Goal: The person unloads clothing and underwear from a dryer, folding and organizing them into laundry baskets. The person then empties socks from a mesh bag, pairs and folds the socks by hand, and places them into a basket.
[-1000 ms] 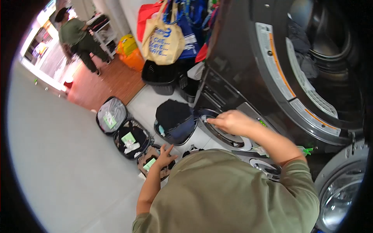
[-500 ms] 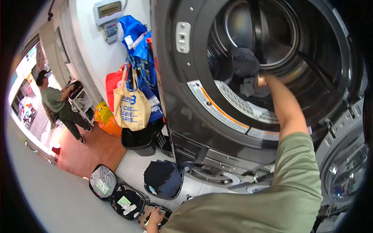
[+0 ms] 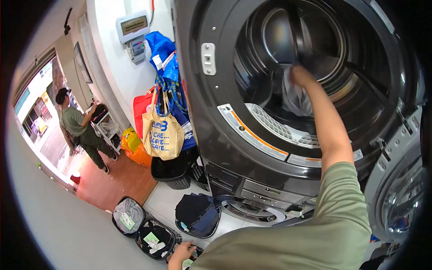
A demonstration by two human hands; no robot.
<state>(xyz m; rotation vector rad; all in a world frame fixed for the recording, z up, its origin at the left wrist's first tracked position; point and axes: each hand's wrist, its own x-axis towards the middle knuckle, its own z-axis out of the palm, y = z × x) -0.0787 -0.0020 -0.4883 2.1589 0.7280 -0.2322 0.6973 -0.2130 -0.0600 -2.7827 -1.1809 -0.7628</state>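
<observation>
Gray cloth (image 3: 296, 98) hangs just below the right hand (image 3: 299, 76), inside the drum (image 3: 279, 33)

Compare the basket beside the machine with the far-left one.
Basket beside the machine: dark clothes, heaped; far-left basket: light grey contents, lying flatter.
Far-left basket shows a pale green slip on top; no such slip visible on the basket beside the machine.
Shared: both dark, on the floor.

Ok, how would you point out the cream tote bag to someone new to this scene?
Find the large dark front-loading machine, then the bunch of bags hanging beside it. The tote bag is low in that bunch, above a black basket. Cream with blue lettering, it stands apart from the red bag and blue bags around it.
</observation>
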